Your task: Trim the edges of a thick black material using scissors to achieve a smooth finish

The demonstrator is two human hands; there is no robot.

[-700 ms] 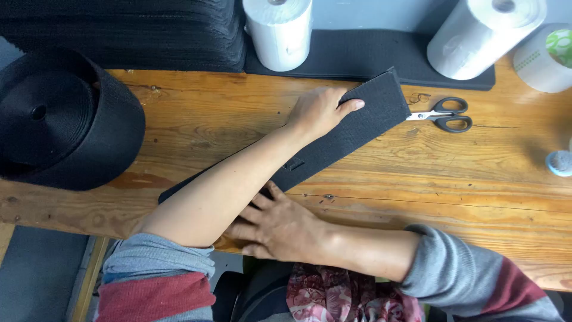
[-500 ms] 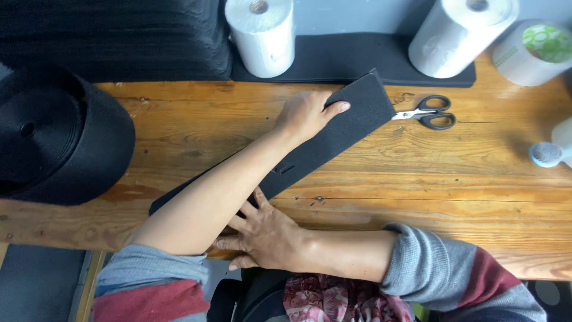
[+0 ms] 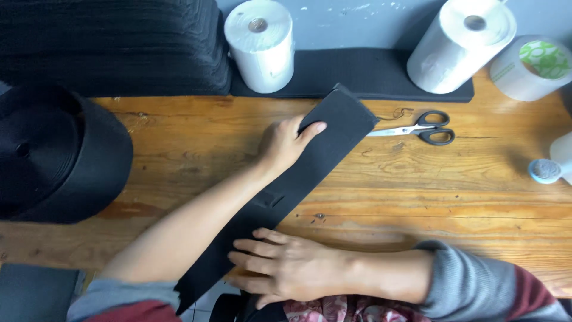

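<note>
Both hands lie flat and open, gripping nothing, the left hand (image 3: 285,143) and right hand (image 3: 286,268) pressing a black strip (image 3: 333,134) slantwise on the worktop (image 3: 417,191); it looks light, limp, best held by its edges.

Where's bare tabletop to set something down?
Free: bare wood between the big black roll and left hand, and right of the strip, below the scissors. Crowded: the back edge with paper rolls, tape and black mat.

left hand (image 3: 286,143): flat, arm outstretched | right hand (image 3: 286,268): flat, fingers (image 3: 250,245) spread
</note>
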